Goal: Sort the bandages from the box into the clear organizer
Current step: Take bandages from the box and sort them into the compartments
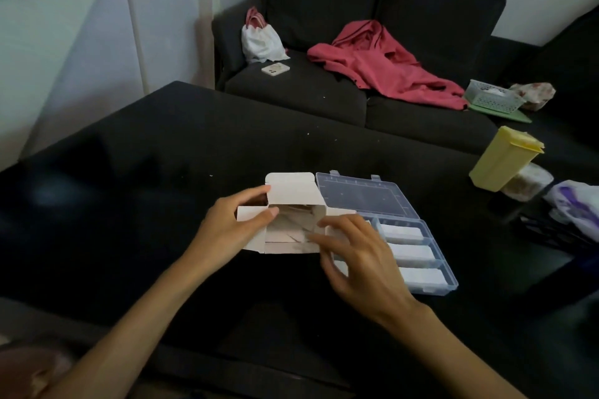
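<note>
Box (293, 194): pale card, flaps open, mid-table (129, 146), touching the organizer's left side. Left hand (227, 223) pinches its left flap; right hand (356, 253) reaches in, fingers loosely spread, gripping nothing evident. Bandages (288, 228): flat paper strips, jumbled. Organizer (418, 256): clear hard plastic, lid back, right compartments hold white stacks. Step: drawing; next likely needs a pinch on few strips.

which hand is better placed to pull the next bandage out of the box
Right. The right hand has fingertips at the open box, beside the organizer; the left hand grips the box's side flap.
</note>
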